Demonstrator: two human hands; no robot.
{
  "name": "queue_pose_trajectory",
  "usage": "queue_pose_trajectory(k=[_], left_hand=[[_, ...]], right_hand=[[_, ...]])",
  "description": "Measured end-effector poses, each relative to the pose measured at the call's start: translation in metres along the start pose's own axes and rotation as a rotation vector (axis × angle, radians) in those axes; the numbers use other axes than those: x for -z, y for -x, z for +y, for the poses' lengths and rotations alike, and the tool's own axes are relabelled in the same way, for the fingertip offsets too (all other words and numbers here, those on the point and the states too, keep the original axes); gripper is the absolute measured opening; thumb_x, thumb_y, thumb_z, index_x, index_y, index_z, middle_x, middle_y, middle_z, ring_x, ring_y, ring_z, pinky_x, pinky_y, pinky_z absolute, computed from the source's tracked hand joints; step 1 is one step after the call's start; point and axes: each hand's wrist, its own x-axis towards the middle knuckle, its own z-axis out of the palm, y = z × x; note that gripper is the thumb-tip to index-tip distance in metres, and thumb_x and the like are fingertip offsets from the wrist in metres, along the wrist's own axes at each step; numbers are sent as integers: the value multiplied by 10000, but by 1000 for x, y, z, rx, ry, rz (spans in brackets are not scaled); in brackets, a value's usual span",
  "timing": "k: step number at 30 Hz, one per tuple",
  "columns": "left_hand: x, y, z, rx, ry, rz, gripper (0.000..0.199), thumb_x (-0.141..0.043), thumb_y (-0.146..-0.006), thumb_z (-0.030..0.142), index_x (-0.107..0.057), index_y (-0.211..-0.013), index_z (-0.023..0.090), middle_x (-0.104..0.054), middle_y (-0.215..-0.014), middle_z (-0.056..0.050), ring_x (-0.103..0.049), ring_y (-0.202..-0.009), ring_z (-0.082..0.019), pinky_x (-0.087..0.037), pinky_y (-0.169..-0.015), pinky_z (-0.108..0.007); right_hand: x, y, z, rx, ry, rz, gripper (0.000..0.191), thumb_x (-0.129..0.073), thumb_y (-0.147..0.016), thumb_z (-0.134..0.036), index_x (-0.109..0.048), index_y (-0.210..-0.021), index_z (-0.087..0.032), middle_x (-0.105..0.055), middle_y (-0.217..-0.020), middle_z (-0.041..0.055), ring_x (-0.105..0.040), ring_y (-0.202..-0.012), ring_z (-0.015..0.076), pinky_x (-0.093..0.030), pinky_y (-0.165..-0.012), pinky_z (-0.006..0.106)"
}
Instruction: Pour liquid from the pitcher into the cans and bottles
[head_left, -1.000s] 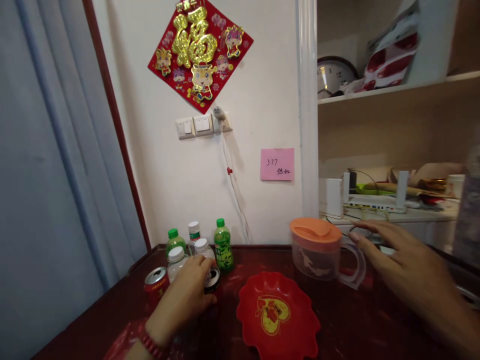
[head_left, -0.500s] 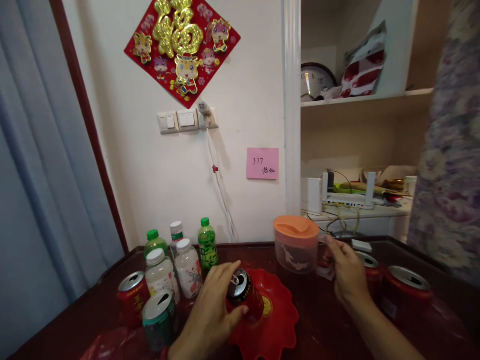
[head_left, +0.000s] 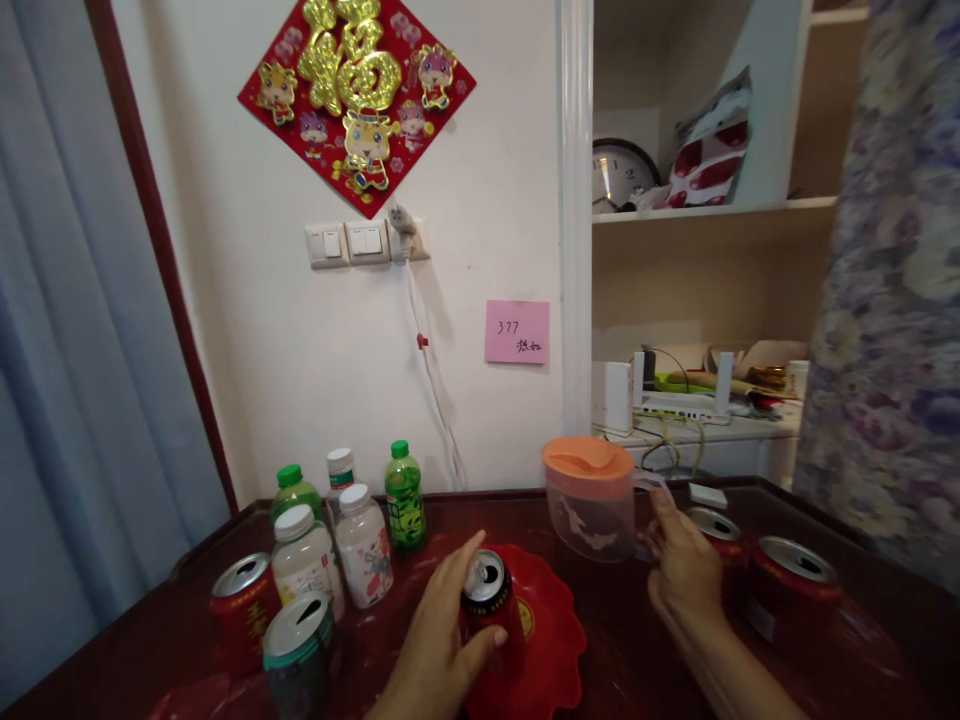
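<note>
A dark red can (head_left: 504, 620) with an opened silver top stands on the red scalloped plate (head_left: 559, 640). My left hand (head_left: 446, 630) is wrapped round the can from the left, its thumb across the front. To the right, my right hand (head_left: 686, 560) grips the handle of a clear plastic pitcher (head_left: 592, 515) with an orange lid (head_left: 589, 460). The pitcher is nearly upright, behind and to the right of the plate.
Bottles with green caps (head_left: 406, 500) and white caps (head_left: 365, 550) stand at the left, with a green can (head_left: 300, 655) and a red can (head_left: 247, 610) before them. Two red cans (head_left: 791, 590) are at the right. A router (head_left: 682, 400) sits on the shelf behind.
The camera view has shifted slightly. My right hand has closed round the pitcher's handle, and the pitcher looks slightly tilted compared with before. My left hand remains at the can.
</note>
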Motion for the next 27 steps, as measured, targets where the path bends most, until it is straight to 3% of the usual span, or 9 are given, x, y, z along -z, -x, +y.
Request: queue_pose_trajectory(k=[5, 11, 14, 19, 23, 27], left_hand=[[-5, -3, -3, 106, 116, 70, 980, -722, -764, 346, -225, -1574, 104, -307, -1645, -220, -275, -1534, -359, -170, -1278, -535], [-8, -6, -7, 100, 273, 148, 819, -760, -698, 235, -428, -1442, 156, -443, -1562, -187, -367, -1479, -354, -204, -1263, -508], [-11, -5, -7, 63, 316, 131, 772, -797, -668, 230, -513, -1383, 174, -481, -1528, -170, -388, -1458, -358, -217, -1253, -496], [-18, -3, -2, 138, 411, 64, 961, -791, -653, 175, -361, -1512, 200, -487, -1538, -148, -422, -1444, -325, -267, -1235, -461], [-16, -3, 7, 148, 380, 126, 739, -740, -599, 74, -562, -1306, 198, -627, -1396, -110, -537, -1323, -326, -379, -1161, -425], [-14, -3, 12, 155, 362, 153, 720, -734, -574, 64, -578, -1261, 215, -662, -1346, -92, -572, -1276, -313, -399, -1142, -415]], right_hand=[[0, -7, -16, -1, 8, 22, 674, -930, -477, -705, -530, -588, -175, -410, -569, -64, -382, -540, 95, -397, -465, 186], [-3, -10, -39, -54, -1, -57, 643, -968, -460, -651, -581, -640, -170, -400, -593, -69, -391, -540, 90, -423, -457, 173], [-4, -8, -51, -87, 8, -107, 618, -992, -464, -600, -589, -642, -166, -420, -599, -62, -407, -530, 87, -406, -426, 161], [-3, -10, -69, -139, 37, -177, 636, -1013, -395, -584, -582, -598, -163, -429, -565, -49, -392, -500, 79, -385, -392, 145], [-4, -8, -80, -196, 57, -230, 628, -1014, -355, -578, -632, -635, -167, -491, -569, -18, -423, -498, 105, -383, -381, 172], [-3, -4, -85, -199, 142, -271, 643, -994, -352, -619, -619, -617, -170, -455, -543, -21, -395, -471, 108, -333, -361, 189]])
